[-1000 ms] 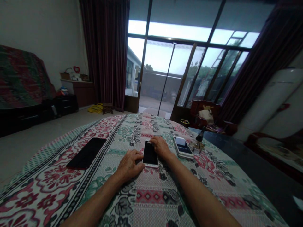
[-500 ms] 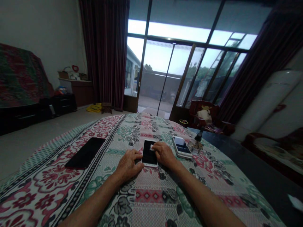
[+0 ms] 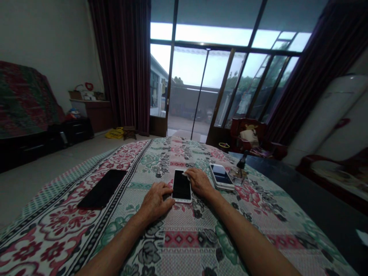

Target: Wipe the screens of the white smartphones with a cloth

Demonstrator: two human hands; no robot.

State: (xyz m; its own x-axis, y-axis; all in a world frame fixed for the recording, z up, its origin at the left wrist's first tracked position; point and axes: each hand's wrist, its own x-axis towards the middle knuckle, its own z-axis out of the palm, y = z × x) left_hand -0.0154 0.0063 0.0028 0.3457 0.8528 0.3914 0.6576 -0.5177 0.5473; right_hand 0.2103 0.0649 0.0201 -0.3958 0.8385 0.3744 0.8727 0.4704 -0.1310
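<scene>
A white smartphone with a dark screen lies face up on the patterned tablecloth. My left hand holds its left side, with the thumb at the lower left corner and the fingers along the edge. At the upper right of the screen, my right hand pinches a small white tissue or cloth, mostly hidden under the fingers. Right of that hand, a white-framed phone rests on top of another pale device. A larger black phone or tablet lies apart on the left.
A small stand with a dark top sits beyond the stacked phones. The round table's cloth spreads around my arms. Farther off are a wooden chair, a yellow bag on the floor and glass doors.
My right hand has shifted slightly up and toward the phone's right edge with the white tissue, exposing more of the screen. My left hand stays at the phone's left side.
</scene>
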